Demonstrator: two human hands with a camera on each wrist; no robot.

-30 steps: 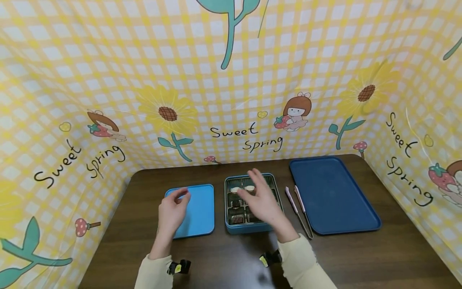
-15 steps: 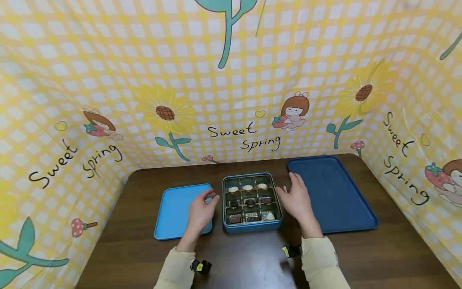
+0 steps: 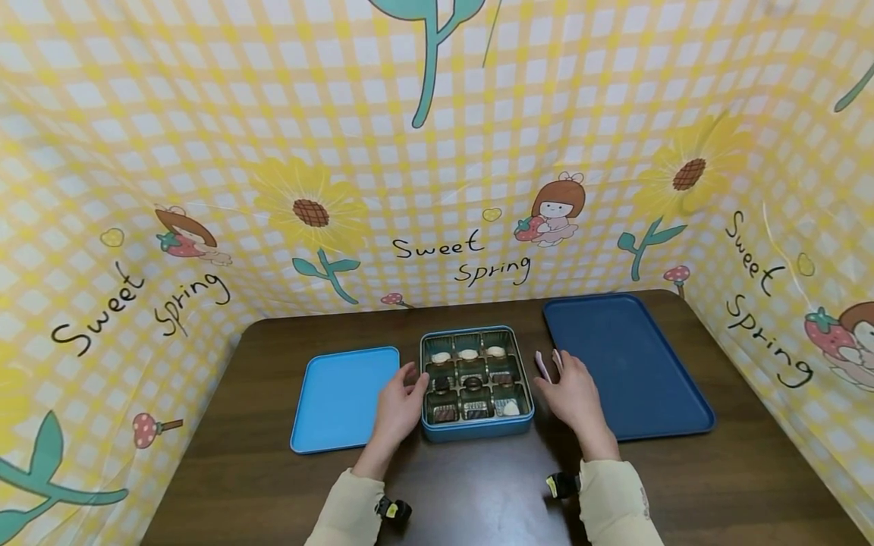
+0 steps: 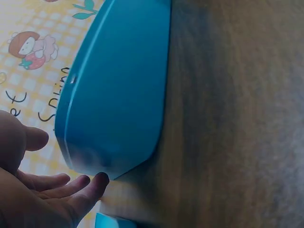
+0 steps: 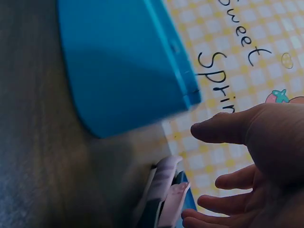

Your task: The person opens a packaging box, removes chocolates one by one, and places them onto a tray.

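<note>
A blue tin (image 3: 476,434) stands mid-table, its dark divided insert holding white pieces (image 3: 468,355) along the back row and dark chocolates (image 3: 473,383) in the other rows, with one white piece (image 3: 510,409) at front right. Close to the tin's left side is my left hand (image 3: 399,406), fingers loosely bent, holding nothing. My right hand (image 3: 573,394) hovers over pink-tipped tongs (image 3: 542,367) right of the tin, hiding most of them. In the right wrist view its thumb and fingers are spread, with the tongs (image 5: 166,190) beside the fingertips and not gripped.
A light-blue square lid or tray (image 3: 344,402) lies on the left of the brown table (image 3: 471,485). To the right is a larger dark-blue tray (image 3: 635,364). A yellow checked cloth (image 3: 437,174) hangs behind and at both sides.
My left hand has moved right, from over the light-blue square to the tin's left side. My right hand has moved from above the tin rightward to the tongs.
</note>
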